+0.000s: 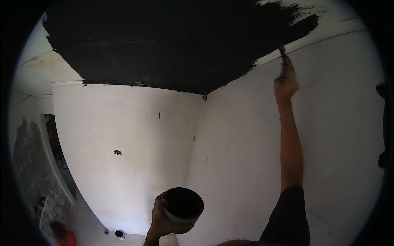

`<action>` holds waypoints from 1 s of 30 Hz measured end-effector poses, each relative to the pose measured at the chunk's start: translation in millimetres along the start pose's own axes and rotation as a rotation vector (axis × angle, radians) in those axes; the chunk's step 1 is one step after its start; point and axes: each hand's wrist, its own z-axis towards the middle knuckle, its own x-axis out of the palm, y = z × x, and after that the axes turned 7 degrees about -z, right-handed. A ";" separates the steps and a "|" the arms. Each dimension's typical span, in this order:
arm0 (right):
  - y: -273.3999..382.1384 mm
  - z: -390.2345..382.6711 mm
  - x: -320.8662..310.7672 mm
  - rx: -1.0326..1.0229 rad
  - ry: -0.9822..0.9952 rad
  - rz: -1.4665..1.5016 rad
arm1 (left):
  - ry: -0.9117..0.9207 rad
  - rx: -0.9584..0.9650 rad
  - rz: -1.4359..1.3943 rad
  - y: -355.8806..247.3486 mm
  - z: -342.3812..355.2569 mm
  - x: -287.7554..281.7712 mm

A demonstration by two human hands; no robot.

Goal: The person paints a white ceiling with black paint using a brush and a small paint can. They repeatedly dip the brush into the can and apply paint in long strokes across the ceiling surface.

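Observation:
My right hand (286,84) is raised on an outstretched arm and closed around the handle of a paintbrush (282,52). The brush tip meets the lower edge of the black paint (156,45), by the pale strip where ceiling and right wall join. Low in the middle, my left hand (161,217) grips a round paint pot (180,219) from its left side and underneath. The pot is pale outside and dark inside; how full it is, I cannot tell.
White walls (119,123) meet in a corner ahead, with dark specks on them. Far below on the floor (88,223) stands a small container (120,234). At lower left are a person in red (63,235), a grey-smeared wall (30,160) and a doorway (57,143).

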 end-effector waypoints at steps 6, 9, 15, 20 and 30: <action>-24.9 78.2 -24.5 0.081 -0.228 -0.258 | -0.040 0.024 0.013 3.4 1.6 3.9; -26.2 80.1 0.8 0.027 -0.130 -0.252 | -0.040 0.001 0.034 7.8 1.8 6.3; -6.9 12.5 17.1 -0.039 0.071 -0.044 | -0.031 0.043 -0.019 8.8 4.1 17.3; -19.9 43.0 -45.6 0.239 0.064 0.017 | 0.004 -0.009 -0.094 -3.8 5.9 13.7; -136.4 183.4 -31.0 0.053 0.223 -0.223 | 0.029 0.014 -0.017 -2.7 5.4 0.1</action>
